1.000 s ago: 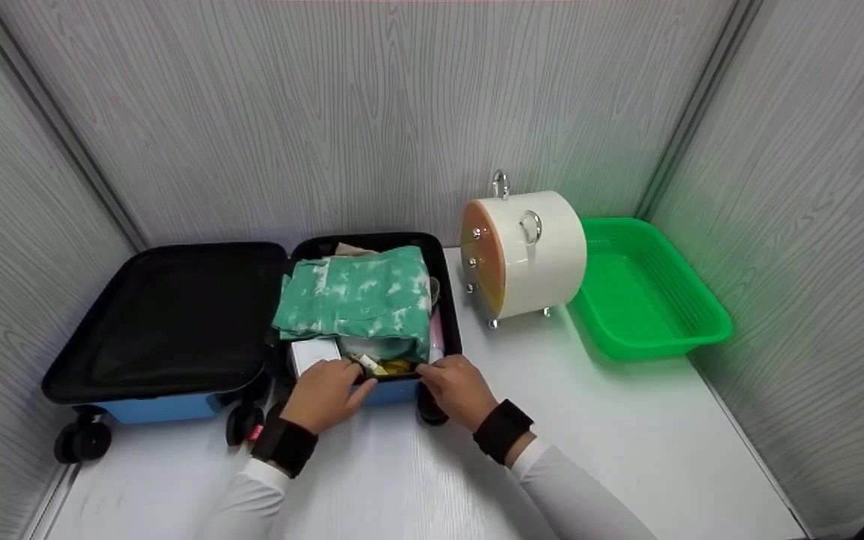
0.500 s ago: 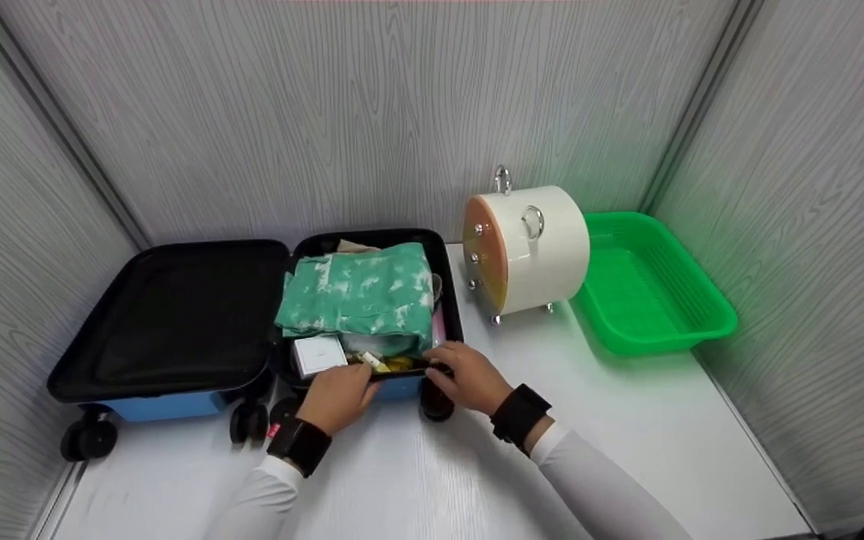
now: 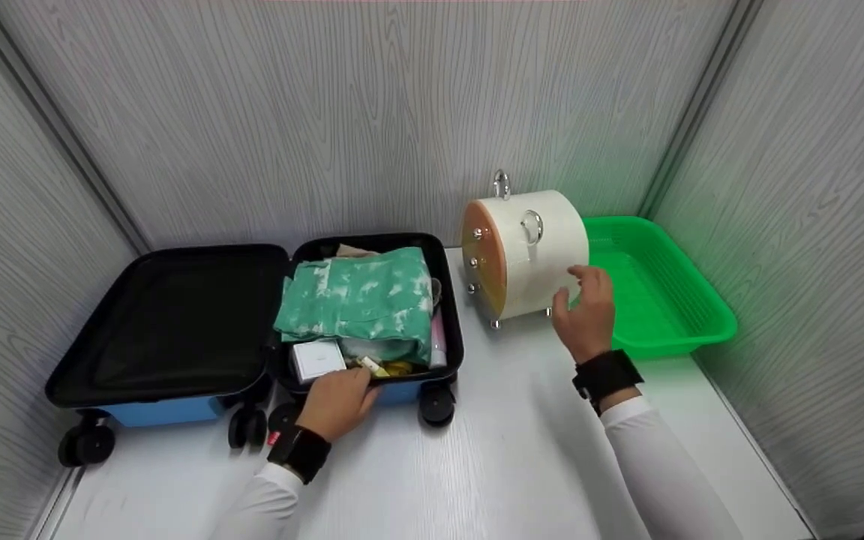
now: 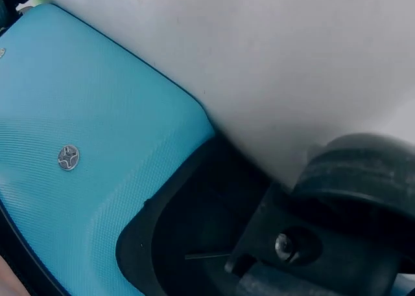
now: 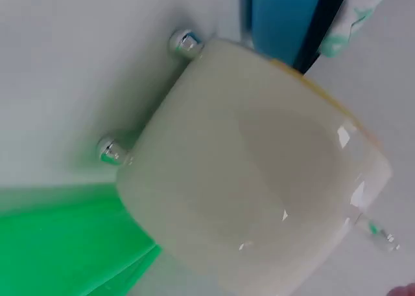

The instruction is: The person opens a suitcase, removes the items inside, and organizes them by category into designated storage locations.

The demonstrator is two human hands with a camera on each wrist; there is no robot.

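My right hand is no longer working at the front rim of the blue suitcase — half a second ago it was down by the near wheel, and now it is reaching across the white table to the white drum-shaped case, fingers spread and loosely curved against its rounded side, grasping nothing yet as far as I can tell. That is telling me the work is splitting in two: my left hand is staying put at the suitcase's near edge, fingers curled over the rim beside the small white box and the yellow bits next to it, though I cannot tell whether it is actually pinching anything there. The drum case is standing on its little silver ball feet between the open suitcase and the green basket, touching neither that I can see, with an orange-tinted face turned toward the suitcase and a silver ring handle on top. Its shell is looking glossy and smooth from my right wrist view — likely slippery under bare fingers. The suitcase is lying open, its right half packed with a folded green-and-white cloth.
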